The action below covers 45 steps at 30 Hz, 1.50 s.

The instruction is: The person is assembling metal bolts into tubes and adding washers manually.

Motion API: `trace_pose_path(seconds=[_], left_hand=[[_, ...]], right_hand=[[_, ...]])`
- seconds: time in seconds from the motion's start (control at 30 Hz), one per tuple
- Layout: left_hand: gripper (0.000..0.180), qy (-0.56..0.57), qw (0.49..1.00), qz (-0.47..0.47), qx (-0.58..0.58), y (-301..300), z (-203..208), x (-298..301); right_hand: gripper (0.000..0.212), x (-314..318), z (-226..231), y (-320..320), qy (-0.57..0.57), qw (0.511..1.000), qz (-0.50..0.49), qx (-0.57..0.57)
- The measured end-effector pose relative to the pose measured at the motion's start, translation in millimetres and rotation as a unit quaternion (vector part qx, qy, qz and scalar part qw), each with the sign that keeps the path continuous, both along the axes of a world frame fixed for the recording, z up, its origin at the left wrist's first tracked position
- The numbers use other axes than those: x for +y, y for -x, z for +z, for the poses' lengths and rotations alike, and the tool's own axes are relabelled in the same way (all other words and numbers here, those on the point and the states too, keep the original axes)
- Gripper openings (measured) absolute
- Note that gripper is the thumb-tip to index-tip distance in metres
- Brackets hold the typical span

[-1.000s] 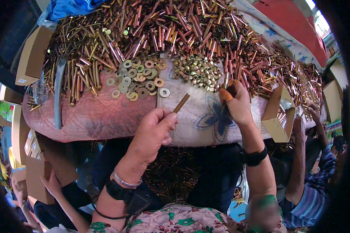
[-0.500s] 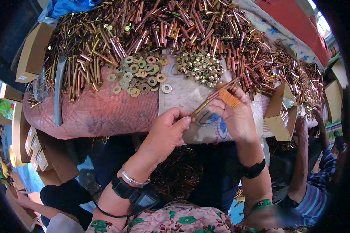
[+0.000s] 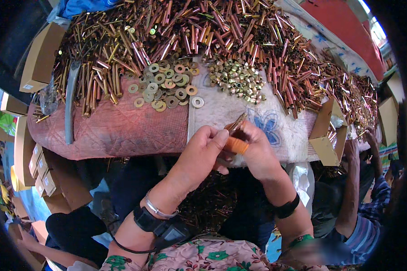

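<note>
Just off the table's near edge, my left hand point(image 3: 202, 151) and my right hand point(image 3: 258, 151) are together, both closed on a slim brassy bolt point(image 3: 237, 123). One end sticks up between the fingers; the rest is hidden. An orange wrap point(image 3: 235, 145) covers a finger of my right hand. Beyond the hands lie a heap of flat washers point(image 3: 169, 86) and, to its right, a pile of small domed nuts point(image 3: 238, 81). Long bolts point(image 3: 95, 83) lie at the left, and a broad mound of coppery metal sleeves point(image 3: 203, 34) spreads across the back.
A quilted cloth point(image 3: 117, 135) covers the work surface. A grey-blue strip point(image 3: 70, 104) lies on it at left. An open cardboard box point(image 3: 326, 144) stands at right, near a co-worker's forearm point(image 3: 348, 189). More cartons point(image 3: 41, 58) line the left side.
My hands have drawn together and slightly lower. The bolt, held slantwise between them before, is now mostly covered by the fingers, with its end pointing up.
</note>
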State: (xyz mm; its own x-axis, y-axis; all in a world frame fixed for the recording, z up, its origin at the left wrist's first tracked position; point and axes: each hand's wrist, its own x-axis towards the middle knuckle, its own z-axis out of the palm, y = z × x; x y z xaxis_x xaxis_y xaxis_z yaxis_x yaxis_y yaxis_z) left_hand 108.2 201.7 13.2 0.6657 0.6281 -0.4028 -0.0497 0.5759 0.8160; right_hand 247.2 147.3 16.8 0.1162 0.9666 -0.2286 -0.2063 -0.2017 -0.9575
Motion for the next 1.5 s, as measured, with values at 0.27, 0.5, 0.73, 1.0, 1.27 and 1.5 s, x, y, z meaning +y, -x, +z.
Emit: trace_pose_path(seconds=[0.27, 0.5, 0.73, 1.0, 1.27, 1.5], left_hand=[[0.016, 0.045, 0.999, 0.024, -0.02, 13.0, -2.8, 10.5], [0.012, 0.047, 0.997, 0.056, -0.027, 13.6, -0.7, 7.7], [0.013, 0.069, 0.994, 0.08, -0.033, 28.9, -1.8, 11.6], [0.014, 0.049, 0.993, 0.096, -0.046, 35.7, 0.2, 14.8], [0.014, 0.052, 0.994, 0.077, -0.063, 31.2, -3.5, 14.5], [0.014, 0.063, 0.993, 0.074, -0.068, 29.6, -4.7, 13.2]], right_hand=[[0.016, 6.3, 2.8, -17.2, -0.035, 0.98, -0.107, -0.165], [0.02, 44.1, -9.6, -39.3, -0.095, 0.82, -0.123, -0.551], [0.021, 49.2, -11.0, -19.1, -0.136, 0.784, -0.092, -0.599], [0.019, 58.6, -15.4, -25.4, -0.107, 0.742, -0.131, -0.649], [0.017, 60.2, -12.0, -33.6, -0.076, 0.701, -0.08, -0.705], [0.017, 60.5, -13.6, -38.7, -0.111, 0.72, -0.064, -0.682]])
